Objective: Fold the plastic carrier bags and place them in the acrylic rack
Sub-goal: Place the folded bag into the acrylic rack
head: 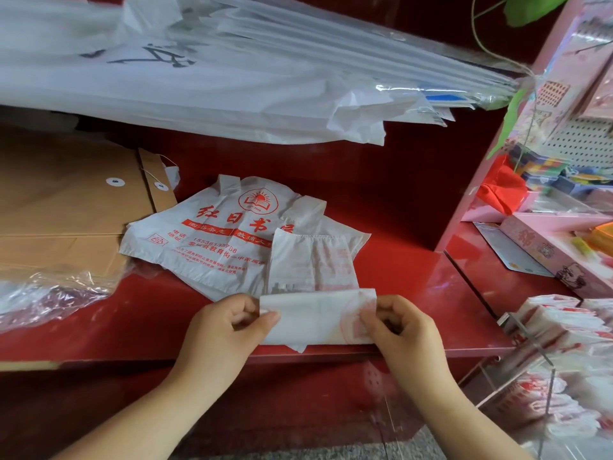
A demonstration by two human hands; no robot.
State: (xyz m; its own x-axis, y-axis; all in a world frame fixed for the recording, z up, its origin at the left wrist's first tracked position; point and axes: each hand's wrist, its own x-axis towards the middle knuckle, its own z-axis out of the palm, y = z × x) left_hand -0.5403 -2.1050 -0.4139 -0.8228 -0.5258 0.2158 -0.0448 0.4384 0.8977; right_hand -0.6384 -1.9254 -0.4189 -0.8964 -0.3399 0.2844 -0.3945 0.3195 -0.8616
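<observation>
Red counter (pixel 414 293), folded bag (pixel 311 315) (white, red-printed)

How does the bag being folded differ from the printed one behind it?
The held bag is a narrow strip, near end doubled over; the printed bag lies spread out. The left hand and right hand pinch the held bag; no hand touches the printed bag. Both are white with red print.

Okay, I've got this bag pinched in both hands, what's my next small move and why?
Probably roll the folded end over once more, away from you: the left hand and right hand pinch its sides, yet a stretch of the carrier bag lies flat, unfolded, beyond it.
</observation>
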